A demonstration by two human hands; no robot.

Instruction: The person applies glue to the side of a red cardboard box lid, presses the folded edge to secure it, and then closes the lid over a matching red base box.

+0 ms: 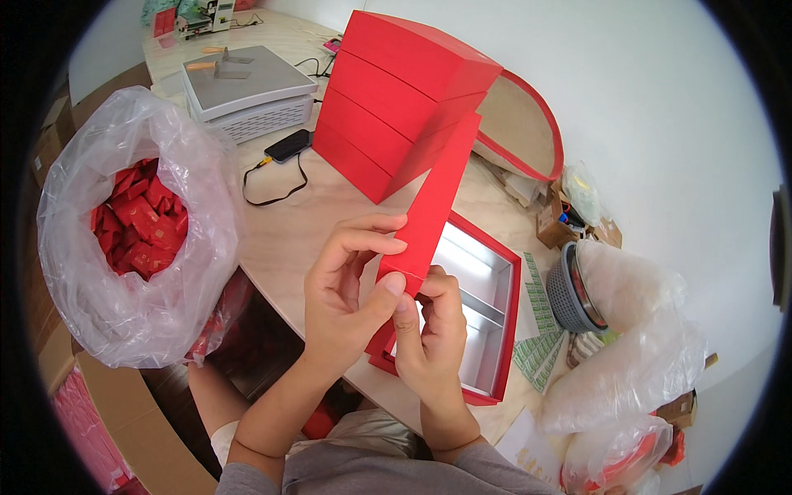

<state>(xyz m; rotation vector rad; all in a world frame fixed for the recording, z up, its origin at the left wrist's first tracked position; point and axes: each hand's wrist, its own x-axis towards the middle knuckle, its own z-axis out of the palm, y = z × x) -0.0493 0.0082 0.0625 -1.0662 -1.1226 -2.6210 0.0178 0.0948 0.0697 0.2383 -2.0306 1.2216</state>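
A long red cardboard piece (437, 198), seen along its narrow side, slants up and away from me over the table. My left hand (340, 285) grips its near end from the left, fingers along the side and thumb at the lower corner. On the other side of that corner, my right hand (433, 330) pinches with thumb and bent fingers; the thumbs nearly meet. Below my hands lies an open red box (505, 334) with silvery inner walls and a divider; my hands partly cover it. Just beyond stands a stack of red boxes (388, 82).
At left, a clear plastic bag (62, 223) holds many small red packets. Further back are a grey-topped appliance (264, 74) with two wooden-handled tools and a phone (289, 146) with a cable. Green-printed sheets (540, 355), a grey basket (565, 297) and plastic bags (615, 375) line the right side.
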